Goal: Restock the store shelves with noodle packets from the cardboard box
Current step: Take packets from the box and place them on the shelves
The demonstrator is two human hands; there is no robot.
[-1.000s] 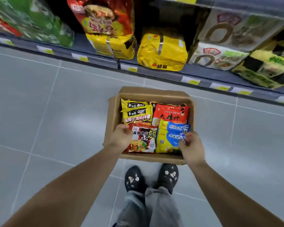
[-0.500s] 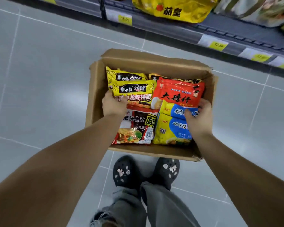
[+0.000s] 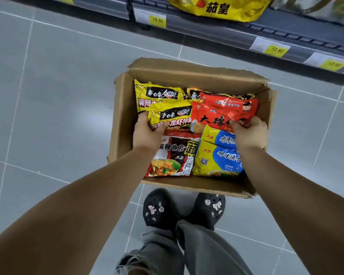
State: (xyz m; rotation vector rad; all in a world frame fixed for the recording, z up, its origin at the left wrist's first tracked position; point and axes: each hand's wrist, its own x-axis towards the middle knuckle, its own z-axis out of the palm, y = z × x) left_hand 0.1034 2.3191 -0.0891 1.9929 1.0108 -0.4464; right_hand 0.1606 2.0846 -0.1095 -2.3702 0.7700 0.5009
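An open cardboard box (image 3: 189, 75) stands on the grey tile floor, filled with noodle packets. My left hand (image 3: 146, 132) grips the near left corner of a yellow-and-black packet (image 3: 172, 116). My right hand (image 3: 250, 133) pinches the right edge of a red packet (image 3: 222, 114). Closer to me lie a dark red packet (image 3: 175, 153) and blue-and-yellow packets (image 3: 218, 155). Another yellow packet (image 3: 157, 95) lies at the box's far left.
The bottom shelf's edge (image 3: 236, 34) runs across the top, with yellow price tags (image 3: 157, 20) and a large yellow bag (image 3: 218, 6) on it. My black clogs (image 3: 157, 209) stand just behind the box. Grey floor tiles surround it.
The view has dropped closer to the box. My left hand moved up onto the yellow-and-black packet and closed on it; my right hand shifted from the blue packet to the red one.
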